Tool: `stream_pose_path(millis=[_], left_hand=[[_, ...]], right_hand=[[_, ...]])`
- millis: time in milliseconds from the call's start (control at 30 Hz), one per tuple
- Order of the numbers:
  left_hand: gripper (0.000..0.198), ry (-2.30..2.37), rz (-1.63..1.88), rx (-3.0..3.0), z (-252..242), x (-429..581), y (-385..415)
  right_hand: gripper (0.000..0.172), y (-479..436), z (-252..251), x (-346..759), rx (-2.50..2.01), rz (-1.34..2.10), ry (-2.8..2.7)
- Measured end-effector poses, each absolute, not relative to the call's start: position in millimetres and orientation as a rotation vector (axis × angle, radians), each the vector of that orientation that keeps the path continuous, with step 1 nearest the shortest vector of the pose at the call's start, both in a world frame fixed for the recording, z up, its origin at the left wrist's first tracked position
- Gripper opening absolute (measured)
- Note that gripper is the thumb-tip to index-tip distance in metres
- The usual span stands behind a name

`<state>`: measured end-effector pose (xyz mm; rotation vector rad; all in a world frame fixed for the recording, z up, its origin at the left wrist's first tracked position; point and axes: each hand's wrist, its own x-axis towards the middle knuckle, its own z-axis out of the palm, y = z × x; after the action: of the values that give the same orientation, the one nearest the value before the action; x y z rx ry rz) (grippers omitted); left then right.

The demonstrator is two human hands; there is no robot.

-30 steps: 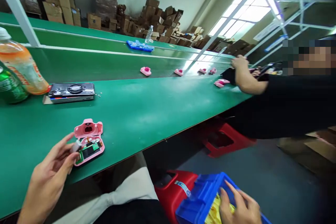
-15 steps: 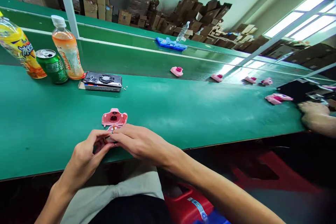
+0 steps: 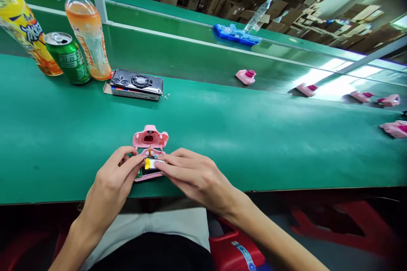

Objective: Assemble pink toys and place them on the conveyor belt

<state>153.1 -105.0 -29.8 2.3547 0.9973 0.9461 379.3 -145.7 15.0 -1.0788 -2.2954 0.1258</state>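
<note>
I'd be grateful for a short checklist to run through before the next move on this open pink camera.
Left hand and right hand both on the camera: ok.
Battery seated in the near shell: cannot tell, fingers partly cover it.
Far shell lying open, inside reachable: ok.
Red wire clear of the shell edges: cannot tell, too thin to follow.
Orange bottle and can standing well away from the camera on the bench: ok.
</note>
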Motion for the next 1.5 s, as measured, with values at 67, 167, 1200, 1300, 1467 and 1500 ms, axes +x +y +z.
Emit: stream_pose_path(millis=[67, 167, 1200, 1300, 1467, 1500], left_hand=[[0.018, 1.038, 0.997, 2.331, -30.4, 154.4, -105.8], [0.016, 1.057, 1.048, 2.337, -30.8, 154.3, -107.5], [0.031, 0.894, 0.822, 2.663, -37.9, 145.4, -111.2], [0.035, 0.982, 0.861, 2.729, -43.5, 144.7, -116.0], [0.032, 1.043, 0.890, 2.712, -46.9, 145.6, -118.5], [0.031, 1.062, 0.901, 2.695, -47.1, 145.7, -118.4]], right_hand=[[0.024, -148.2, 12.9, 381.6, -1.079, 0.025, -2.385], [0.028, -149.7, 11.1, 381.7, -1.070, -0.098, -2.490], [0.040, -140.4, 1.3, 388.3, -1.443, -0.199, -1.849], [0.071, -67.6, 39.4, 390.1, -1.893, 0.359, -1.915], [0.062, 23.5, 76.4, 343.7, -2.172, 1.491, -2.443], [0.058, 27.2, 79.8, 332.9, -2.205, 1.508, -2.464]])
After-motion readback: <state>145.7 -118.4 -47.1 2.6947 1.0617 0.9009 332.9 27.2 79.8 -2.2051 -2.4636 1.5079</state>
